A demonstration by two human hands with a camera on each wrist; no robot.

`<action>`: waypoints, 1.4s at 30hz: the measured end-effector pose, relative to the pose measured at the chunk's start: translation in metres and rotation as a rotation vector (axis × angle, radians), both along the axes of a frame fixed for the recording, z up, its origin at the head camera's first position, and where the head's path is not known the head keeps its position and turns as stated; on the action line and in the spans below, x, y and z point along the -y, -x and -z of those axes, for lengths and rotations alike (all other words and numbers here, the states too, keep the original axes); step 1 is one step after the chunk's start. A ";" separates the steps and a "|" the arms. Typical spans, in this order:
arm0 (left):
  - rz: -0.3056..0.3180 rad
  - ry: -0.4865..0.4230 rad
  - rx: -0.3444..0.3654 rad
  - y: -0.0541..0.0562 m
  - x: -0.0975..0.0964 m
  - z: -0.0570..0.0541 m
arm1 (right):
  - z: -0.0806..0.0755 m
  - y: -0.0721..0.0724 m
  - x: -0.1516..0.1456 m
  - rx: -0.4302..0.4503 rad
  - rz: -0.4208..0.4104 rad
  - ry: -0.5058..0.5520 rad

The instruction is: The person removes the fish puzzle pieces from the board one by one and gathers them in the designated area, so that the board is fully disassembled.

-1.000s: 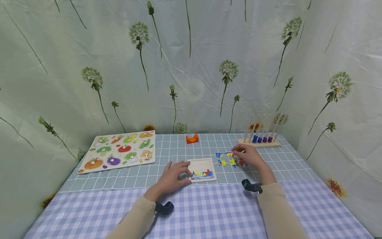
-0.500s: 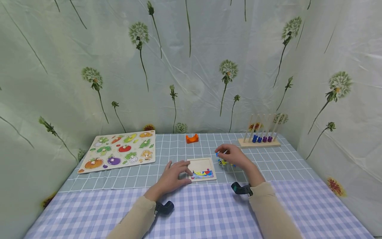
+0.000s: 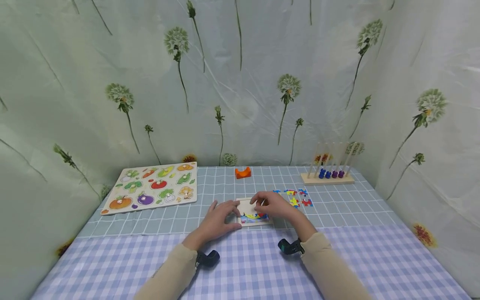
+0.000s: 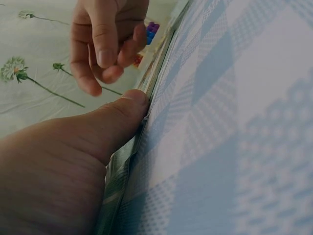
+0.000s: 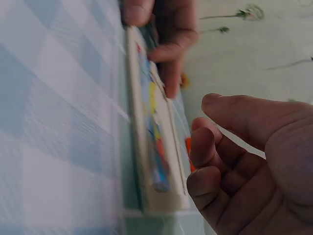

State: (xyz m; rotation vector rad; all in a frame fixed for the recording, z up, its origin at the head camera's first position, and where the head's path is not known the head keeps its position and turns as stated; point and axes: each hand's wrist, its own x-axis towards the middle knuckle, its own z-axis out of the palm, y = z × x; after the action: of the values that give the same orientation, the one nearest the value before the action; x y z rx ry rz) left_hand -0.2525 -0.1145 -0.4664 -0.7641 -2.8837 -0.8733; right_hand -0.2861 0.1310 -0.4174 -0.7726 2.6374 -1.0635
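A small wooden tray puzzle [image 3: 246,204] lies on the grey gridded cloth, with colourful pieces fitted along its near side. My left hand [image 3: 218,220] holds its left end, thumb at the near corner and fingers over the left side. Close above the tray's right part is my right hand [image 3: 275,205], thumb and fingers bent toward each other. In the right wrist view nothing shows between the right hand's fingertips [image 5: 203,181]. Loose puzzle pieces [image 3: 294,203] in yellow, red and blue lie right of the tray, partly hidden by the right hand.
A vegetable peg puzzle board [image 3: 150,187] lies at the left. An orange curved block [image 3: 243,173] stands behind the tray. At the back right is a wooden peg stand [image 3: 327,180] with blue and purple beads. A floral curtain [image 3: 240,83] hangs around the table.
My right hand has moved left from over the loose pieces to above the tray, uncovering pieces at the right. The left hand stays on the tray. The head view has shifted slightly.
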 end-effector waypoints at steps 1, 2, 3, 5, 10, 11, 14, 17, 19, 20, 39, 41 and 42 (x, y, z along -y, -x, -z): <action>0.003 0.000 -0.002 0.001 0.000 0.000 | 0.001 -0.001 0.002 -0.001 -0.016 0.002; 0.004 -0.001 -0.002 0.001 -0.001 0.000 | 0.002 -0.002 0.004 -0.001 -0.028 0.002; 0.008 -0.002 -0.008 0.001 -0.001 0.000 | 0.003 -0.003 0.006 0.001 -0.037 0.001; 0.006 0.000 -0.010 0.002 -0.001 0.001 | 0.006 -0.004 0.010 0.009 -0.045 -0.005; 0.006 -0.011 -0.024 0.002 -0.002 0.001 | 0.011 -0.006 0.017 0.018 -0.045 -0.033; 0.004 -0.014 -0.023 0.002 -0.002 0.001 | 0.012 -0.007 0.018 0.017 -0.041 -0.036; 0.000 -0.020 -0.024 0.001 -0.002 0.001 | 0.015 -0.009 0.020 0.007 -0.039 -0.037; -0.008 -0.014 -0.017 0.000 -0.002 0.001 | 0.017 -0.010 0.022 -0.013 -0.059 -0.032; -0.017 -0.005 -0.008 -0.001 -0.002 0.000 | 0.017 -0.011 0.023 -0.025 -0.066 -0.030; -0.021 0.000 -0.003 -0.001 -0.002 0.000 | 0.017 -0.012 0.023 -0.029 -0.066 -0.030; -0.005 0.060 -0.009 -0.001 0.000 -0.006 | 0.020 -0.018 0.027 -0.022 -0.015 -0.041; -0.004 0.056 -0.007 -0.002 0.000 -0.005 | 0.021 -0.018 0.027 -0.019 -0.015 -0.041; -0.006 0.057 -0.003 -0.002 0.000 -0.005 | 0.021 -0.018 0.027 -0.015 -0.014 -0.040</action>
State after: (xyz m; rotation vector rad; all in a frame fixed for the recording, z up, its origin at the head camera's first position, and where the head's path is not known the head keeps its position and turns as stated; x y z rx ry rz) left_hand -0.2507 -0.1146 -0.4614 -0.7603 -2.9180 -0.7919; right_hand -0.2676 0.1041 -0.4379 -0.7926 2.6536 -1.0024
